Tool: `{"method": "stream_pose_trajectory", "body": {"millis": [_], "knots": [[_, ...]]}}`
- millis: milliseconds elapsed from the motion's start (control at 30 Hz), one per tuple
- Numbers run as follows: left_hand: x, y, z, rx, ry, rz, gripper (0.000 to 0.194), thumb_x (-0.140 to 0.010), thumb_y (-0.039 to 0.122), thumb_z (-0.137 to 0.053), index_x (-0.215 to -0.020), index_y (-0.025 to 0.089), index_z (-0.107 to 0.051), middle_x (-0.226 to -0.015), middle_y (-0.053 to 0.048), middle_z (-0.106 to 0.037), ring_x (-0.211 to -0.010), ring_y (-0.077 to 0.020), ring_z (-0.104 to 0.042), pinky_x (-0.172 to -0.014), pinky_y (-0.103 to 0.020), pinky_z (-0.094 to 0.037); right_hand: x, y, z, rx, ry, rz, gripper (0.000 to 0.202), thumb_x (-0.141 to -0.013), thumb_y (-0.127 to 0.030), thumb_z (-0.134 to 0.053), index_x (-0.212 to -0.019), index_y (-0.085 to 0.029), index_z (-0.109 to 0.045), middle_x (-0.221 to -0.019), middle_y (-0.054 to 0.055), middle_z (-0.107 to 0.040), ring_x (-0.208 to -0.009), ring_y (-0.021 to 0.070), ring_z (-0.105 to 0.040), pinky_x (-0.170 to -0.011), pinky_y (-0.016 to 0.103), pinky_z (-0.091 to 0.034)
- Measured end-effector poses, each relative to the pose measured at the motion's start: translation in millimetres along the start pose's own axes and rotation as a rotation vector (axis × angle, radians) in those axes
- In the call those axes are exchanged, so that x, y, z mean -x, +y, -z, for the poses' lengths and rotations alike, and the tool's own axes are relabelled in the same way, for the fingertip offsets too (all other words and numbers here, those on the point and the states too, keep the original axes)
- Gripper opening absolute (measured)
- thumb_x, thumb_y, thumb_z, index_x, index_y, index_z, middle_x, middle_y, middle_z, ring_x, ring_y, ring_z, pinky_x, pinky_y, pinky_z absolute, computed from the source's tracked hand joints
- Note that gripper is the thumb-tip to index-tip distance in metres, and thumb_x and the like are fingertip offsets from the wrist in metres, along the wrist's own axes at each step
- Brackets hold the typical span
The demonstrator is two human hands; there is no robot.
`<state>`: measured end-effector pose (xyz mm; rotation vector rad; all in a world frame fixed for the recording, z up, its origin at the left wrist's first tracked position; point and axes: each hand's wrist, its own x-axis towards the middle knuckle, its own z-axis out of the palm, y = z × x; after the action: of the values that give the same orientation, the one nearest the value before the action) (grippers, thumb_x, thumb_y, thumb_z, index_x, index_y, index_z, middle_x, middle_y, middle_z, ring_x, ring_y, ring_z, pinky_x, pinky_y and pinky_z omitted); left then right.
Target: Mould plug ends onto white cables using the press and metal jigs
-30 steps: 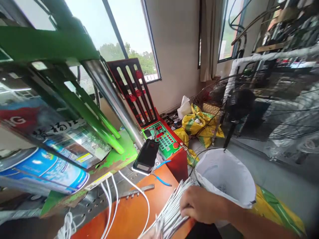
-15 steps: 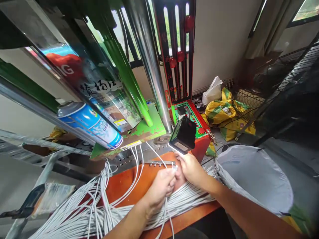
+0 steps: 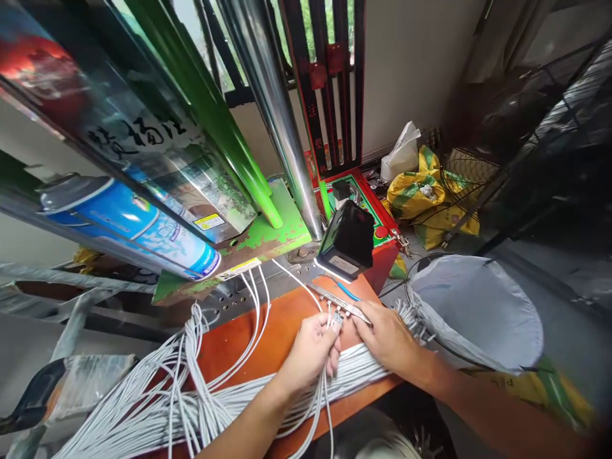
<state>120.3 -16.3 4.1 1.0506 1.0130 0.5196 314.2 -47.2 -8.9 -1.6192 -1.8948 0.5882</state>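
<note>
My left hand [image 3: 313, 347] pinches white cables with small clear connectors [image 3: 337, 318] at their ends, just above the orange tabletop [image 3: 282, 325]. Against its right side, my right hand [image 3: 385, 331] grips the right end of a flat metal bar [image 3: 342, 303] with small fittings along its lower edge. The bar slants down to the right, its fittings close to my left fingertips. Under both hands runs a thick bundle of white cables [image 3: 258, 398]. A blue-handled tool [image 3: 347, 291] lies just behind the bar.
A green machine base [image 3: 287, 220] with steel and green columns stands behind the table, holding a blue spray can [image 3: 138, 223]. A black box [image 3: 347, 242] is near a red control panel [image 3: 381, 232]. Right is a white-lined bin [image 3: 478, 312]; yellow bags [image 3: 415, 197] lie beyond.
My right hand has moved away from the black box and taken hold of the metal bar, which is now tilted. The blue-handled tool has come into sight. The whole view has shifted.
</note>
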Motion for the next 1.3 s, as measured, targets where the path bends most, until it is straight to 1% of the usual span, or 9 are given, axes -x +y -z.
{"method": "stream_pose_trajectory", "body": {"millis": [67, 200, 467, 633, 833, 933, 1133, 1200, 1300], "knots": [[-8.1, 0.2, -5.6, -0.025, -0.042, 0.009, 0.045, -0.091, 0.061, -0.068, -0.078, 0.020, -0.053, -0.045, 0.007, -0.051, -0.033, -0.0095, -0.044, -0.034, -0.020, -0.033, 4.2, 3.0, 1.9, -0.078, 0.027, -0.031, 0.021, -0.104, -0.023, -0.045, -0.099, -0.020, -0.065, -0.093, 0.006, -0.070, -0.084, 0.0204, -0.066, -0.077, 0.031, -0.047], [-16.0, 5.4, -10.9, -0.071, -0.071, -0.019, 0.044, -0.092, 0.060, -0.065, -0.078, 0.020, -0.052, -0.044, 0.006, -0.050, -0.032, -0.0081, -0.039, -0.035, -0.020, -0.028, 2.5, 4.4, -0.8, -0.043, 0.039, -0.051, 0.022, -0.104, -0.024, -0.046, -0.093, -0.019, -0.065, -0.089, 0.005, -0.069, -0.082, 0.0207, -0.065, -0.075, 0.032, -0.043], [-17.7, 12.9, -8.6, -0.020, -0.017, -0.039, 0.043, -0.091, 0.055, -0.068, -0.072, 0.021, -0.049, -0.050, 0.008, -0.044, -0.036, -0.0054, -0.031, -0.038, -0.021, -0.019, 1.8, 5.0, 0.0, -0.052, 0.025, 0.015, 0.022, -0.104, -0.022, -0.045, -0.100, -0.019, -0.066, -0.093, 0.006, -0.069, -0.084, 0.0213, -0.065, -0.077, 0.032, -0.043], [-19.0, 14.1, -4.9, -0.095, -0.050, -0.031, 0.042, -0.090, 0.056, -0.068, -0.075, 0.020, -0.052, -0.047, 0.008, -0.045, -0.037, -0.0068, -0.030, -0.039, -0.023, -0.017, 1.9, 6.4, -2.6, -0.090, 0.082, -0.042, 0.021, -0.104, -0.022, -0.044, -0.093, -0.019, -0.062, -0.087, 0.005, -0.067, -0.080, 0.0200, -0.063, -0.073, 0.031, -0.040], [-21.3, 12.0, -7.2, -0.125, -0.061, -0.030, 0.043, -0.091, 0.056, -0.067, -0.072, 0.020, -0.053, -0.046, 0.006, -0.047, -0.036, -0.0078, -0.036, -0.040, -0.023, -0.020, 0.4, 7.6, -2.8, -0.038, 0.069, 0.047, 0.019, -0.103, -0.019, -0.045, -0.092, -0.020, -0.060, -0.089, 0.005, -0.066, -0.079, 0.0199, -0.061, -0.074, 0.032, -0.039], [-22.4, 10.8, -11.3, -0.074, 0.016, -0.019, 0.043, -0.087, 0.054, -0.071, -0.070, 0.019, -0.054, -0.046, 0.006, -0.046, -0.036, -0.0063, -0.032, -0.039, -0.022, -0.018, 0.1, 8.0, -1.6, -0.031, 0.031, 0.092, 0.018, -0.104, -0.019, -0.045, -0.098, -0.019, -0.062, -0.092, 0.006, -0.067, -0.083, 0.0210, -0.062, -0.076, 0.033, -0.040], [-17.8, 17.0, 1.5, -0.022, 0.018, 0.048, 0.044, -0.085, 0.059, -0.073, -0.087, 0.016, -0.065, -0.060, -0.001, -0.064, -0.045, -0.0131, -0.056, -0.047, -0.024, -0.044, 1.2, 5.9, -2.8, -0.055, 0.084, -0.004, 0.019, -0.105, -0.021, -0.045, -0.096, -0.020, -0.062, -0.089, 0.004, -0.067, -0.081, 0.0201, -0.063, -0.073, 0.032, -0.038], [-17.0, 18.2, 8.4, -0.058, 0.055, 0.045, 0.044, -0.085, 0.059, -0.072, -0.090, 0.016, -0.066, -0.055, 0.002, -0.060, -0.041, -0.0114, -0.050, -0.042, -0.022, -0.038, 1.2, 4.9, -2.8, -0.048, 0.090, -0.015, 0.021, -0.105, -0.022, -0.045, -0.093, -0.020, -0.061, -0.087, 0.004, -0.067, -0.079, 0.0202, -0.063, -0.072, 0.032, -0.038], [-19.4, 18.0, 12.2, -0.101, 0.063, 0.044, 0.042, -0.086, 0.058, -0.070, -0.083, 0.017, -0.064, -0.045, 0.008, -0.043, -0.034, -0.0065, -0.028, -0.035, -0.021, -0.017, 0.6, 4.4, -2.0, -0.031, 0.080, 0.005, 0.020, -0.104, -0.021, -0.046, -0.089, -0.020, -0.059, -0.085, 0.004, -0.066, -0.076, 0.0200, -0.062, -0.072, 0.033, -0.038]]}}
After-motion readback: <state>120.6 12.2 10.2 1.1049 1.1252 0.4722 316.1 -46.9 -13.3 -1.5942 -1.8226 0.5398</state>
